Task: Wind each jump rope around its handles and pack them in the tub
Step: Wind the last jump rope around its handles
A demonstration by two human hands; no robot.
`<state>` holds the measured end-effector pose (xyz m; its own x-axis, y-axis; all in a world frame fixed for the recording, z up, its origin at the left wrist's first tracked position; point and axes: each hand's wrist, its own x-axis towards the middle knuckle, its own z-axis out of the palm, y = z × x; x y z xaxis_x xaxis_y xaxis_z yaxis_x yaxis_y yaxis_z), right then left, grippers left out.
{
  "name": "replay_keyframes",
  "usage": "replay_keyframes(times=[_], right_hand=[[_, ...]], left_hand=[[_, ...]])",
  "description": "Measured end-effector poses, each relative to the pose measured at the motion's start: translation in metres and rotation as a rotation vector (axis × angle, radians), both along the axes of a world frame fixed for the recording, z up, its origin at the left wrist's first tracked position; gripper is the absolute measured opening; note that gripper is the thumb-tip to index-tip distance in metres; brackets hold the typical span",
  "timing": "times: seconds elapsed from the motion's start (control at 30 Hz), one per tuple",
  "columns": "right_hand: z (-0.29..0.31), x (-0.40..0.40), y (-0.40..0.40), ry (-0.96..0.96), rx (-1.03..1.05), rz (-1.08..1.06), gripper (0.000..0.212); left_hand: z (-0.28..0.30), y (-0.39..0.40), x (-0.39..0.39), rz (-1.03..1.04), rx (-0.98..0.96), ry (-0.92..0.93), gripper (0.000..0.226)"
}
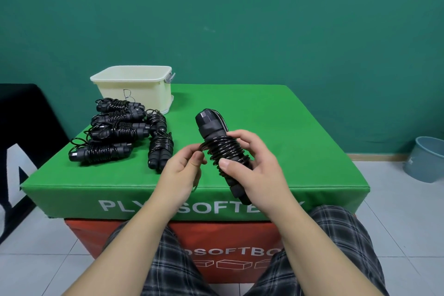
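The cord (223, 154) of the held jump rope looks like glossy black plastic, while its handles (207, 125) look matt and foam-like. The wound ropes (108, 137) on the worktop (288, 127) shine the same way. The worktop is smooth green vinyl with a slight sheen. The tub (134, 94) is matt cream plastic. The shorts (173, 259) are plaid cloth.

Bright, even light, soft shadows, slight overall blur, wide-angle bending at edges.
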<state>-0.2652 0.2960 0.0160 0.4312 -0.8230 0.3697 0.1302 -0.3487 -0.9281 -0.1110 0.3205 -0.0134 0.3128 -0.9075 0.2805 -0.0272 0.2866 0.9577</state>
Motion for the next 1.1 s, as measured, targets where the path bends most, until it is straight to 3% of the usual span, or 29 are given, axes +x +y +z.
replay_keyframes(times=[0.23,0.4,0.5,0.67,0.87,1.0,1.1], right_hand=[[-0.004,0.003,-0.005,-0.129,0.160,0.155,0.043],[-0.001,0.001,-0.004,-0.067,0.169,0.157,0.042],[-0.003,0.000,-0.006,-0.032,0.065,0.056,0.036],[-0.011,0.002,-0.007,0.182,-0.250,-0.152,0.045],[-0.013,0.001,-0.005,0.392,-0.295,-0.184,0.049],[-0.013,0.003,-0.004,0.589,-0.421,-0.206,0.090],[-0.014,0.003,-0.006,0.746,-0.438,-0.217,0.103]], left_hand=[[0.007,0.004,-0.007,-0.322,0.050,0.297,0.052],[0.005,0.004,-0.004,-0.164,0.009,0.278,0.041],[0.006,0.005,-0.003,0.040,0.070,0.170,0.029],[0.011,0.007,-0.007,0.220,0.156,0.056,0.043],[0.017,0.011,-0.009,0.322,0.161,-0.106,0.039],[0.018,0.010,-0.008,0.371,0.199,-0.203,0.029],[0.017,0.010,-0.008,0.380,0.209,-0.289,0.023]])
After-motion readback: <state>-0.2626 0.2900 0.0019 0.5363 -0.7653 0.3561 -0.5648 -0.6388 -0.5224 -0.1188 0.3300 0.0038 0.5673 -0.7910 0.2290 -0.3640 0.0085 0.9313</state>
